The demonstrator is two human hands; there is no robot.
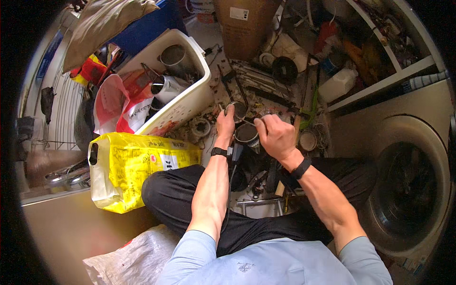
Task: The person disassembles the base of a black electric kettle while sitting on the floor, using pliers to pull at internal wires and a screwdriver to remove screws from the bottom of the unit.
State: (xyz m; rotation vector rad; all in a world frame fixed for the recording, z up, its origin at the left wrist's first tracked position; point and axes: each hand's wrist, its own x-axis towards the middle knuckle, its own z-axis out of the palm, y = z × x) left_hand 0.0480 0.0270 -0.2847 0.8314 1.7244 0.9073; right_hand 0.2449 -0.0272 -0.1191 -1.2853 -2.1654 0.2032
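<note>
My left hand (225,126) is closed on a round, ring-like metal piece (239,110), its thumb lying along the near rim. Just to the right, my right hand (276,136) makes a fist around a thin metal rod (247,122), which points left toward the metal piece. Most of the rod is covered by my fingers, so its exact kind is unclear. Directly below the rod, between my two hands, sits an open round metal can (246,133). Both wrists wear black bands.
A white plastic bin (197,90) with metal pipes stands at left, a yellow bag (142,164) nearer my knee. Metal rods and debris (266,80) litter the floor ahead, before a cardboard box (244,33). A front-loading washing machine (403,175) is at right, beneath shelving.
</note>
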